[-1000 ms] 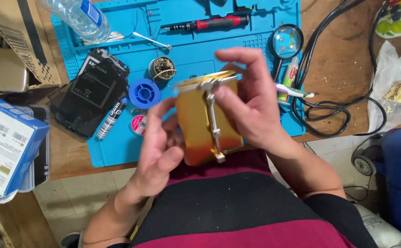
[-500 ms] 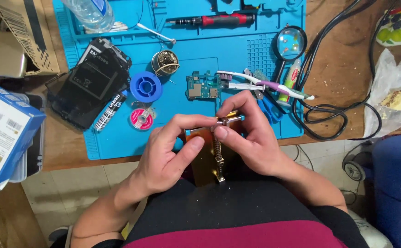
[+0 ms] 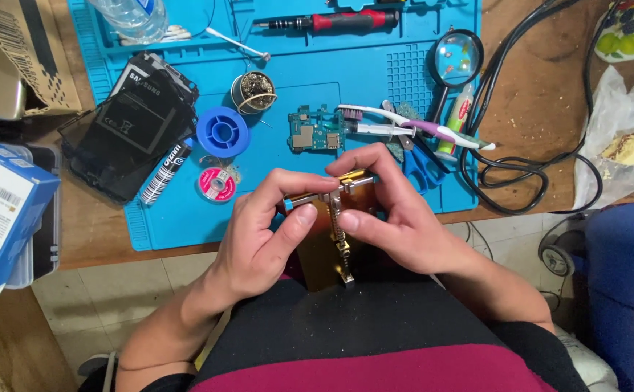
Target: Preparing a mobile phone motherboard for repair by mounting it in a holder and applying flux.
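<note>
Over the lap, both hands curled, fingertips pinching gold metal holder

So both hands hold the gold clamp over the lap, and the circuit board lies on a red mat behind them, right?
Not quite: the mat is blue, not red, as the head view shows. Both the left hand and right hand do hold the gold clamp, with the circuit board behind.

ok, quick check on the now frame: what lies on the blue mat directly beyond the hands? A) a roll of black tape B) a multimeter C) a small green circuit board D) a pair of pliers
C: a small green circuit board lies flat on the blue mat, just past the left hand and right hand, which together grip a gold-coloured metal holder.
</note>
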